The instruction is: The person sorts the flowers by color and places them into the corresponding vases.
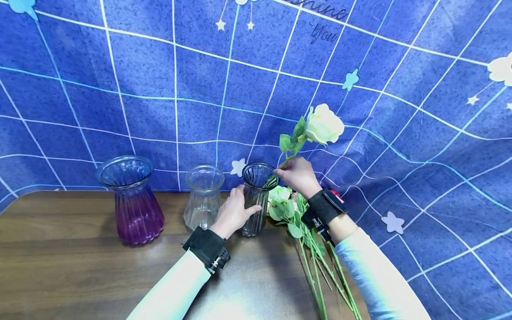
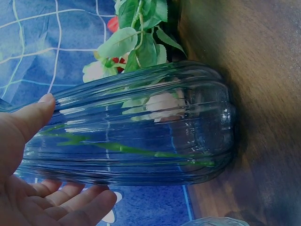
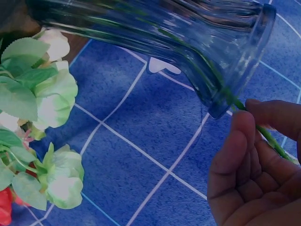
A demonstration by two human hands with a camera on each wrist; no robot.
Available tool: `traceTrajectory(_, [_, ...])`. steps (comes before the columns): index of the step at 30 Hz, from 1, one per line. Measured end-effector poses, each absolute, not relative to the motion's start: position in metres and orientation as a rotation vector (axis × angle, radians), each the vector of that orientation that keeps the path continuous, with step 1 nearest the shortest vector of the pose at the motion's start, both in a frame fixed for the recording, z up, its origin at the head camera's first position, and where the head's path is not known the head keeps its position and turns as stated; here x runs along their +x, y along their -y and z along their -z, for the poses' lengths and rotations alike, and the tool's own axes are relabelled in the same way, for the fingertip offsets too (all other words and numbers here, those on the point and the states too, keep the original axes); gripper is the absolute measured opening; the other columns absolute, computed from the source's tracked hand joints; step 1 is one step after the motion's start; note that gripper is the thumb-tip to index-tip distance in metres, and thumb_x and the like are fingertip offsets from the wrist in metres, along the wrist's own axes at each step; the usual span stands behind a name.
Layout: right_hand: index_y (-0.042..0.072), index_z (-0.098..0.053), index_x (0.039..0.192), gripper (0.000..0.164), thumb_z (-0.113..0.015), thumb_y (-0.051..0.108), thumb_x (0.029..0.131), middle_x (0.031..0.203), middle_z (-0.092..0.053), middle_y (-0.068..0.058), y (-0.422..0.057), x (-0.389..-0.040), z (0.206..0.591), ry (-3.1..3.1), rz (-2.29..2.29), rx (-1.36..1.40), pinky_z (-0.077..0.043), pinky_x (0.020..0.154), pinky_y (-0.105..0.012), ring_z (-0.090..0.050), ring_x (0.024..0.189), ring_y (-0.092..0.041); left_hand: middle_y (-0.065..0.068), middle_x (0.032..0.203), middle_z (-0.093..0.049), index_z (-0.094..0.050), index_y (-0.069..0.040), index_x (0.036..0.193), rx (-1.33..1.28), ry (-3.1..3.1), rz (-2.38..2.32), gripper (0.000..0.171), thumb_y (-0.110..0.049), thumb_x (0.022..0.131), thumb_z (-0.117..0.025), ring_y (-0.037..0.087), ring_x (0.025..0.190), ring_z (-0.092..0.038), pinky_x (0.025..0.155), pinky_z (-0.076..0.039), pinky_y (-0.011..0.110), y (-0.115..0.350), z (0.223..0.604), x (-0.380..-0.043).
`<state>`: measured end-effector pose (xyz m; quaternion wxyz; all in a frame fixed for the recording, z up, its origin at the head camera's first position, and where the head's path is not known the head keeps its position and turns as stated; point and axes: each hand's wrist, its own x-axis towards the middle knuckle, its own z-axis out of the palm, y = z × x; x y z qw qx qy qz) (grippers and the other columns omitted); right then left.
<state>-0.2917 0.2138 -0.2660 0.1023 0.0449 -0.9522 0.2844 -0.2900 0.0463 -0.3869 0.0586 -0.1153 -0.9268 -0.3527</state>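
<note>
Monitoring remotely, I judge the work only begun: the white rose (image 1: 325,124) has its stem inside the grey vase (image 1: 254,222), the right hand (image 1: 301,177) pinching it, the left hand (image 1: 234,210) grasping the vase, other flowers (image 1: 295,231) lying unplaced on the desk (image 1: 68,266).

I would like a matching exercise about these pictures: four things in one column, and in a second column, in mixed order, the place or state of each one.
Column one
1. left hand
2. right hand
3. purple vase
4. loose flowers

Column two
A. lying on the wooden table
B. holding the dark glass vase
C. standing to the left of the clear vase
D. pinching the stem of the white rose

Right pairs: 1-B, 2-D, 3-C, 4-A
</note>
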Motion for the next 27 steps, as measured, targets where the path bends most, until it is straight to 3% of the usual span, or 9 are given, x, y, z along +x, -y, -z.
traceTrajectory(14, [0.002, -0.071, 0.088, 0.023, -0.068, 0.024, 0.084, 0.076, -0.069, -0.013, -0.225, -0.295, 0.276, 2.748, -1.051, 0.183, -0.05, 0.06, -0.026, -0.063, 0.058, -0.017, 0.021, 0.128, -0.048, -0.032, 0.0, 0.141, -0.342, 2.809, 1.076, 0.084, -0.046, 0.081, -0.068, 0.036, 0.106, -0.059, 0.083, -0.05, 0.049, -0.047, 0.388, -0.292])
traceTrajectory(19, [0.004, -0.069, 0.088, 0.028, -0.069, 0.031, 0.084, 0.069, -0.063, -0.003, -0.234, -0.289, 0.281, 2.774, -1.117, 0.144, -0.049, 0.054, -0.026, -0.059, 0.054, -0.014, 0.021, 0.127, -0.049, -0.033, 0.0, 0.14, -0.347, 2.799, 1.075, 0.083, -0.045, 0.081, -0.069, 0.037, 0.105, -0.059, 0.083, -0.05, 0.049, -0.047, 0.388, -0.292])
traceTrajectory(27, [0.0, -0.07, 0.093, 0.031, -0.07, 0.029, 0.083, 0.072, -0.067, -0.006, -0.255, -0.277, 0.294, 2.756, -1.208, 0.079, -0.05, 0.055, -0.027, -0.058, 0.053, -0.009, 0.021, 0.123, -0.05, -0.035, 0.001, 0.139, -0.368, 2.773, 1.062, 0.082, -0.045, 0.08, -0.069, 0.037, 0.103, -0.06, 0.081, -0.05, 0.049, -0.045, 0.388, -0.292])
